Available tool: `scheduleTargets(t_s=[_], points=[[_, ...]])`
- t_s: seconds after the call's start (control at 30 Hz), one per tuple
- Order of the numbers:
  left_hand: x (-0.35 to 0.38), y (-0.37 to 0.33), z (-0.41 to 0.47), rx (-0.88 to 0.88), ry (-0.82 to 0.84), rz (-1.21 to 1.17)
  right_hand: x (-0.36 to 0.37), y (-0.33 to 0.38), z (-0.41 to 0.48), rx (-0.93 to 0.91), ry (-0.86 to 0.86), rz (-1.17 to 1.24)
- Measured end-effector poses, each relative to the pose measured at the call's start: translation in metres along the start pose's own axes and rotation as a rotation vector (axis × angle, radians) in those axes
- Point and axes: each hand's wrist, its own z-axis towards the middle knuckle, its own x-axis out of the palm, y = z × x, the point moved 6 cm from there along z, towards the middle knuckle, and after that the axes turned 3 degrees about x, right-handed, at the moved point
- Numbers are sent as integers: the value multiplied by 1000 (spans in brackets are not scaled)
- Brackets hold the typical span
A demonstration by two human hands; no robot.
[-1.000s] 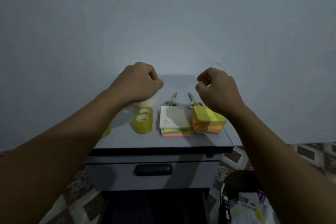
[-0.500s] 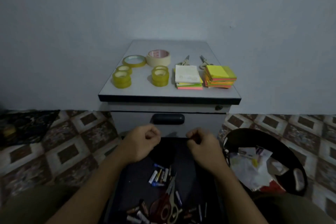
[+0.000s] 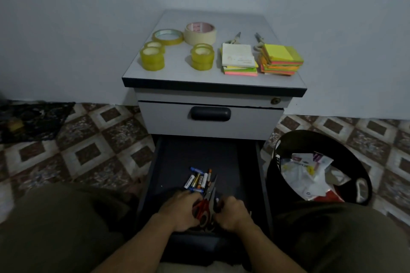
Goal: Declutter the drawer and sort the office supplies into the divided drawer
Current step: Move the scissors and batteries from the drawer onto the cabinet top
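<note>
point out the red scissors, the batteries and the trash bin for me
red scissors (image 3: 203, 208), head view, on the red handle.
batteries (image 3: 196, 180), head view, middle of the pile.
trash bin (image 3: 288, 139), head view, on the black back rim.

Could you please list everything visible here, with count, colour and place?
Tape rolls: about six, yellow and cream, cabinet top left.
Sticky notes: two stacks, multicoloured, cabinet top right.
Small scissors: two, pale, behind the notes.
Cabinet: one, grey; upper drawer shut.
Open drawer: one, dark, lowest.
Batteries: several, mixed, in open drawer.
Red scissors: one, between the hands.
Bin: one, black, right, holding paper.
Left hand, right hand: in open drawer.
</note>
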Motion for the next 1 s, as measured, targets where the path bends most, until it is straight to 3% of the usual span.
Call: scheduleTargets(t_s=[0.43, 0.83, 1.0], points=[[4, 5, 7, -56, -5, -28, 3, -6, 10, 59, -19, -18], [-17, 5, -5, -124, -58, -467, -23, -9, 4, -12, -65, 244], [-46, -20, -23, -77, -89, -521, -54, -1, -12, -27, -121, 166]])
